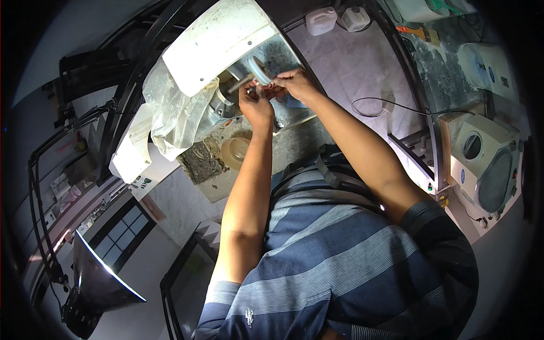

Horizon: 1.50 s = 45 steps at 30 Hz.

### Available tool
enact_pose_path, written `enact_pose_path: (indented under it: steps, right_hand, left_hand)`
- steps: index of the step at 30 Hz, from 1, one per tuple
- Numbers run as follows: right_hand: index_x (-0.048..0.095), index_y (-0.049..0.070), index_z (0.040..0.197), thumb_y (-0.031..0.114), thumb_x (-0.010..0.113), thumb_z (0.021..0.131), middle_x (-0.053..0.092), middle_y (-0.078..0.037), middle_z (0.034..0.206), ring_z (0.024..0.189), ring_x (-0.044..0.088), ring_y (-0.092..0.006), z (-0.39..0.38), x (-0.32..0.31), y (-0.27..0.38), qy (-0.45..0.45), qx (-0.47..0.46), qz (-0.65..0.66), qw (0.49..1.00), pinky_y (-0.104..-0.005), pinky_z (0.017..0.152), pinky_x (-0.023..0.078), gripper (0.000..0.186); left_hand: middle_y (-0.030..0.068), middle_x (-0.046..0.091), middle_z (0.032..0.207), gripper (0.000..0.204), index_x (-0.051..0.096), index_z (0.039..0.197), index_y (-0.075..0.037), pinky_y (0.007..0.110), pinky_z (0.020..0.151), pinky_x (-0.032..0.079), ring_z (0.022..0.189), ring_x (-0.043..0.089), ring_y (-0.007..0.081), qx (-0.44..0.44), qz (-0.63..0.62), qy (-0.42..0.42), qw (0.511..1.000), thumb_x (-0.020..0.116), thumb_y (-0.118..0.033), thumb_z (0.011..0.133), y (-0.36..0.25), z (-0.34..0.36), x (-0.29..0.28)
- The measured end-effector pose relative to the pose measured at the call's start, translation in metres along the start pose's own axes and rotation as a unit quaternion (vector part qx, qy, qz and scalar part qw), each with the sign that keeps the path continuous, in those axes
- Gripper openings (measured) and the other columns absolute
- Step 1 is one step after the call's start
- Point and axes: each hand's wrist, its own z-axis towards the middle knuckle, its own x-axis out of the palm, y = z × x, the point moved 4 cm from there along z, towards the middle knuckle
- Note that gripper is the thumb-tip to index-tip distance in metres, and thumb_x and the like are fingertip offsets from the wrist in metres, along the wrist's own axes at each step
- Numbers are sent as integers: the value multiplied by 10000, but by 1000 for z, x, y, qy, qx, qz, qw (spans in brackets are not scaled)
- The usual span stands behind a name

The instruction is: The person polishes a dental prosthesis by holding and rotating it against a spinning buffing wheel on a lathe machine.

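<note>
A pale grey-blue wheel [259, 69] sits at the end of a metal shaft [238, 84] inside a machine under a white hood [209, 39]. My left hand [256, 105] is just below the wheel, fingers closed around a small, partly hidden reddish piece [271, 85]. My right hand [297, 86] meets it from the right, fingertips pinched at the wheel's lower edge; what exactly they grip is unclear. Clear plastic sheeting [175, 113] hangs left of my hands, and a shallow bowl [233, 152] stands below them on the worktop.
Black lamp [96, 289] at lower left. Two white jugs [321, 22] beyond the machine, a brush [425, 34] at upper right, a boxy cream machine [481, 158] with a round opening at right. A cable [396, 109] runs across the pale surface on the right.
</note>
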Motion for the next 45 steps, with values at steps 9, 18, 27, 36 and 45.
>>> enact_pose_path:
  steps: [9,18,27,36,45]
  right_hand:
    - [665,-66,1016,91,609,919,707,-118,907,756,685,-164,4,7,-9,33,36,38,998,-286,658,573,193]
    - [650,-88,1068,92,630,906,705,-138,928,796,698,-199,-6,7,-7,84,7,81,993,-302,716,583,243]
    - [665,-88,1022,57,638,897,697,-138,873,742,689,-190,-10,10,-5,62,-18,56,996,-297,635,597,193]
    - [688,-85,956,32,630,892,692,-127,784,645,667,-163,-14,10,3,28,-47,25,998,-274,577,570,146]
    - [693,-70,975,33,624,895,695,-120,798,660,669,-160,-12,17,3,40,-47,-10,998,-278,583,576,148]
  left_hand:
    - [203,658,876,70,492,1010,61,369,691,601,766,690,247,-14,-29,-24,999,501,23,953,9,1,-12]
    - [165,686,820,89,532,1026,46,309,665,564,756,688,191,37,75,7,996,533,-3,951,5,-3,-15]
    - [122,670,952,220,547,1032,37,308,754,565,865,676,181,127,180,33,975,425,144,882,-15,-8,-19]
    - [128,657,986,230,530,1043,40,318,795,559,926,662,188,96,154,43,982,408,152,885,-5,-9,-25]
    - [115,646,903,110,523,1038,39,308,719,582,828,650,158,67,102,21,992,464,67,948,1,-5,-33]
